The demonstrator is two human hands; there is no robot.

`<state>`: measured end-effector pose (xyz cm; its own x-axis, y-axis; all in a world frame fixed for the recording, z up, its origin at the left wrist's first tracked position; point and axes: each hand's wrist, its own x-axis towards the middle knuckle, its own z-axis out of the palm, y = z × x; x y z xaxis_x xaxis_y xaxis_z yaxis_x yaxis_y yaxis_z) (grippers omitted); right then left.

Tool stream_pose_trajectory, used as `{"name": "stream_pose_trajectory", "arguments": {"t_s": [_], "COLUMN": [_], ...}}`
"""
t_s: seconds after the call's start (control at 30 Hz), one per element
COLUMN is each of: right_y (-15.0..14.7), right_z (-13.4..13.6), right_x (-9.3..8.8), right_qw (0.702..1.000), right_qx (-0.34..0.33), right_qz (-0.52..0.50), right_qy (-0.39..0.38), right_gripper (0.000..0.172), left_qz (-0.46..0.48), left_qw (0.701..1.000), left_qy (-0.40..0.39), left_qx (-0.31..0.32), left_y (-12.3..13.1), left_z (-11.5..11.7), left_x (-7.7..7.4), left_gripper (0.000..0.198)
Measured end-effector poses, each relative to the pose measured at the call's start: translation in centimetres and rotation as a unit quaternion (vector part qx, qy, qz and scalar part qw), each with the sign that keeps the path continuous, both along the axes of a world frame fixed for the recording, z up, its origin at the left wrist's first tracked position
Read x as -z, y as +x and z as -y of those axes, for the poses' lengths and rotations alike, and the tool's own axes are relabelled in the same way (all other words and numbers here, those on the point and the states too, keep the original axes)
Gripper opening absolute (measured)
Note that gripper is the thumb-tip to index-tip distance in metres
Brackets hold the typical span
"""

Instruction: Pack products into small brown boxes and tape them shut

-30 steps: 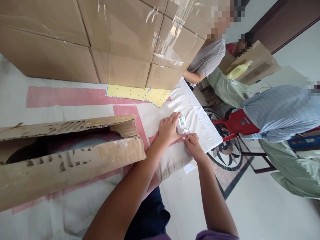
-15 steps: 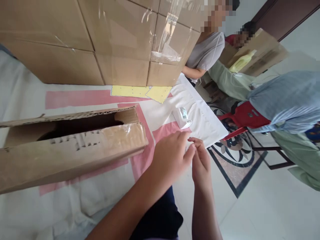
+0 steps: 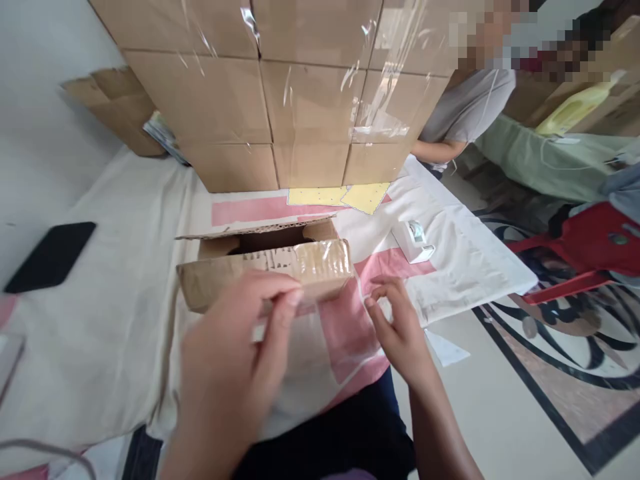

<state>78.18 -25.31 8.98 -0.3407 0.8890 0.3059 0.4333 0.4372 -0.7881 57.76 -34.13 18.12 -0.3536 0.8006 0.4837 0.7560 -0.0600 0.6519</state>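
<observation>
My left hand point(image 3: 235, 353) is raised in front of the open cardboard box point(image 3: 260, 270), its thumb and forefinger pressed together. Whatever is in that pinch, if anything, is too small to make out. Above the cloth, right of the box, my right hand point(image 3: 400, 327) has its thumb and fingers curled toward each other with a gap between the tips, and nothing shows in it. A white tape dispenser point(image 3: 413, 243) stands beyond my right hand. Yellow sheets point(image 3: 367, 197) lie at the foot of a taped stack of cartons point(image 3: 310, 120).
A black phone-like object point(image 3: 50, 257) lies at the left on the cloth. Behind the stack, at the left, is a brown paper bag point(image 3: 115, 107). A person's arm point(image 3: 440, 151) rests near the far table edge. A red chair point(image 3: 595, 240) stands at the right.
My hands, close together before, are now apart, the left one farther left. The view has swung left, bringing the phone-like object and the paper bag into sight.
</observation>
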Motion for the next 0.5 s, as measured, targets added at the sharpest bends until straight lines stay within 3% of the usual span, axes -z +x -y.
{"name": "stream_pose_trajectory", "arguments": {"t_s": [0.03,0.1,0.17,0.23,0.37,0.5], "right_y": [-0.5,-2.0,-3.8,-5.6,-7.8,-8.2], "right_z": [-0.7,-2.4,-4.4,-6.2,-7.9,-8.0], "right_x": [-0.9,-2.9,-4.8,-5.8,-4.1,-1.1], "right_qw": [0.999,0.992,0.975,0.956,0.933,0.931], "right_qx": [-0.007,-0.054,-0.123,-0.184,-0.243,-0.226], "right_qz": [-0.022,-0.059,-0.080,-0.061,-0.019,-0.126], "right_qy": [0.033,0.102,0.166,0.219,0.263,0.258], "right_gripper": [0.011,0.031,0.044,0.043,0.029,0.024], "left_qz": [0.008,0.001,-0.023,-0.047,-0.066,-0.025], "left_qw": [1.000,0.997,0.992,0.985,0.975,0.967], "left_qy": [-0.025,-0.072,-0.121,-0.164,-0.202,-0.243], "left_qx": [-0.017,-0.026,0.000,0.033,0.057,0.070], "left_y": [-1.3,-3.7,-5.8,-7.6,-10.4,-12.1], "left_z": [0.2,0.2,-0.1,-0.4,-0.6,-1.4], "left_x": [-0.9,-2.4,-3.3,-3.8,-4.1,-4.0], "left_gripper": [0.009,0.009,0.011,0.013,0.014,0.017]}}
